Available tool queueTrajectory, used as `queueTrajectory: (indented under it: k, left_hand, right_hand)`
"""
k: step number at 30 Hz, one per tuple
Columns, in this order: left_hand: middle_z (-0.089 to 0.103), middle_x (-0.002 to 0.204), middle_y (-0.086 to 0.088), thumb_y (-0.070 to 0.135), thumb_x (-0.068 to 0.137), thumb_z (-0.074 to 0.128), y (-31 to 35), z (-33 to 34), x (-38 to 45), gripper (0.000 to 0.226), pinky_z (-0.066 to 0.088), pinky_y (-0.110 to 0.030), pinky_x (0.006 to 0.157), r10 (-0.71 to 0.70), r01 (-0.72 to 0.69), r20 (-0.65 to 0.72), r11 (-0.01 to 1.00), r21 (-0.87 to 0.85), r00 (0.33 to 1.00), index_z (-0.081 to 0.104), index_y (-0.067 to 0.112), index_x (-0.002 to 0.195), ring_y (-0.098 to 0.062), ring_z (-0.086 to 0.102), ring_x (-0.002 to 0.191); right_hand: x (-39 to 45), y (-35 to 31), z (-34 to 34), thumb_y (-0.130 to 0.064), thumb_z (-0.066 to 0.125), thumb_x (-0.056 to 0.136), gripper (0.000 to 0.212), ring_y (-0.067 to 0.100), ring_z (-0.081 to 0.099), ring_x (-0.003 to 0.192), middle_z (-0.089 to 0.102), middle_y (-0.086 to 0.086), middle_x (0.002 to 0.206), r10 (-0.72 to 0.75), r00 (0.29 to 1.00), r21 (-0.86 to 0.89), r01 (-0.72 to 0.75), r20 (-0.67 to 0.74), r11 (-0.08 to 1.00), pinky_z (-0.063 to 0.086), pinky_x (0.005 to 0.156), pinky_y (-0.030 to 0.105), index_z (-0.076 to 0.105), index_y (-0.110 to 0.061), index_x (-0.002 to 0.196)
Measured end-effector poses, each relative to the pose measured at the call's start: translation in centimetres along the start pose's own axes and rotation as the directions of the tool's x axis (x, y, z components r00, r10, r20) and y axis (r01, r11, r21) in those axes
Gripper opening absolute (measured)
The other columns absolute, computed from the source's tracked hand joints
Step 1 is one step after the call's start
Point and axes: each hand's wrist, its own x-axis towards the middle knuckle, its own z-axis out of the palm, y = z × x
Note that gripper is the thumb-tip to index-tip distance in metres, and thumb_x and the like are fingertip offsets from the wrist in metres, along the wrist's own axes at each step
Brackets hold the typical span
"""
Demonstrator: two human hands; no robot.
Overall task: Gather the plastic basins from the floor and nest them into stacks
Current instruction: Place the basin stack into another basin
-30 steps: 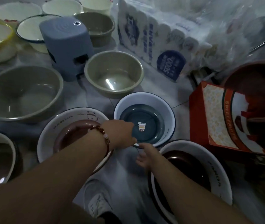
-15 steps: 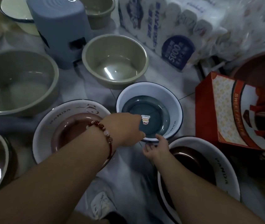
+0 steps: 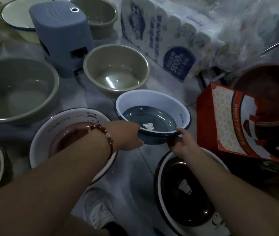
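A white basin with a blue bottom and dark blue rim (image 3: 152,106) is tilted up off the floor at its near edge. My left hand (image 3: 126,135) grips its near-left rim, and my right hand (image 3: 181,142) holds the near-right rim from below. A white panda basin with a pink bottom (image 3: 62,123) lies under my left forearm. Another white basin with a dark brown bottom (image 3: 186,189) sits under my right forearm. A beige basin (image 3: 116,68) stands just behind the blue one.
A large grey-green basin (image 3: 16,89) sits at the left, a blue-grey plastic stool (image 3: 60,36) behind it, with more basins (image 3: 16,16) at the back. A tissue pack (image 3: 161,36), a red box (image 3: 227,120) and a brown basin (image 3: 268,89) stand at the right. My shoe (image 3: 99,210) is below.
Both hands reached the blue-bottomed basin's near rim and took hold of it. Its near edge has lifted off the floor.
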Motion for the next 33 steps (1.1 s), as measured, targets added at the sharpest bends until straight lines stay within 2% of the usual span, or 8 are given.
queueTrajectory:
  k: [3,8,12,16,18,21,27,33]
  left_hand:
    - [0.059,0.130,0.002,0.051,0.094,0.049,0.0,-0.1,-0.3,0.043,0.045,-0.034,0.096,-0.004,0.004,-0.012,1.000,0.005,1.000,0.052,0.026,0.129,-0.021,0.055,0.118]
    - [0.054,0.139,0.003,0.052,0.095,0.049,0.3,0.0,-0.3,0.049,0.044,-0.036,0.101,0.016,-0.019,-0.094,0.999,-0.030,0.995,0.048,0.030,0.139,-0.020,0.052,0.125]
    - [0.045,0.146,0.000,0.051,0.094,0.050,1.4,0.6,0.1,0.055,0.044,-0.043,0.103,-0.011,0.005,-0.206,0.999,-0.033,0.978,0.043,0.029,0.143,-0.023,0.049,0.128]
    - [0.048,0.135,-0.004,0.061,0.078,0.049,2.1,1.8,1.9,0.069,0.049,-0.046,0.093,-0.062,0.009,-0.341,0.988,-0.156,0.938,0.035,0.033,0.139,-0.029,0.054,0.115]
    - [0.059,0.121,0.000,0.055,0.080,0.055,3.6,2.5,2.3,0.062,0.052,-0.039,0.086,-0.083,-0.049,-0.286,0.904,-0.425,0.955,0.040,0.031,0.135,-0.023,0.060,0.102]
    - [0.068,0.094,-0.010,0.027,0.092,0.061,7.1,4.6,2.3,0.020,0.052,-0.029,0.060,-0.109,0.026,-0.076,0.721,-0.692,0.991,0.056,0.019,0.110,-0.022,0.064,0.070]
    - [0.069,0.082,-0.015,0.020,0.092,0.059,10.7,9.5,2.7,0.010,0.048,-0.028,0.053,-0.072,0.099,0.067,0.741,-0.664,0.995,0.061,0.011,0.090,-0.023,0.063,0.060]
    - [0.063,0.068,-0.010,0.022,0.091,0.058,11.7,12.1,3.8,0.016,0.041,-0.023,0.045,-0.007,0.130,0.221,0.826,-0.549,0.975,0.064,0.007,0.089,-0.019,0.058,0.055]
  right_hand:
    - [-1.8,-2.2,-2.5,-0.019,0.058,0.092,0.014,0.017,0.060,0.075,0.063,0.005,0.087,-0.086,0.995,-0.011,0.087,0.042,0.996,0.050,0.071,0.026,0.061,-0.008,0.099]
    - [-6.2,-6.7,-6.6,-0.021,0.057,0.089,0.047,0.026,0.063,0.104,0.066,0.011,0.117,-0.251,0.967,-0.055,0.253,0.047,0.966,0.049,0.100,0.039,0.058,-0.005,0.133]
    - [-10.4,-9.4,-10.7,-0.028,0.057,0.083,0.049,0.033,0.062,0.115,0.067,0.014,0.124,-0.326,0.943,-0.115,0.331,0.062,0.936,0.052,0.094,0.049,0.062,-0.010,0.129]
    - [-13.5,-11.0,-14.9,-0.030,0.048,0.090,0.036,0.031,0.066,0.094,0.073,0.014,0.097,-0.337,0.941,-0.160,0.338,0.033,0.928,0.053,0.076,0.044,0.065,-0.010,0.115]
    - [-14.6,-11.3,-17.1,-0.030,0.050,0.088,0.036,0.032,0.063,0.093,0.070,0.014,0.096,-0.336,0.942,-0.198,0.329,-0.005,0.923,0.051,0.077,0.044,0.065,-0.010,0.114]
    - [-15.1,-11.2,-20.7,-0.026,0.048,0.090,0.032,0.035,0.061,0.091,0.067,0.017,0.096,-0.347,0.936,-0.245,0.322,-0.067,0.915,0.050,0.077,0.044,0.064,-0.008,0.112]
    - [-13.9,-9.3,-27.0,-0.023,0.048,0.095,0.034,0.040,0.063,0.105,0.068,0.023,0.115,-0.291,0.947,-0.386,0.220,-0.137,0.896,0.054,0.084,0.049,0.062,-0.007,0.121]
    - [-12.6,-5.8,-31.3,-0.014,0.059,0.091,0.020,0.036,0.069,0.087,0.074,0.020,0.089,-0.232,0.931,-0.723,-0.046,-0.281,0.690,0.056,0.074,0.041,0.067,-0.002,0.104]
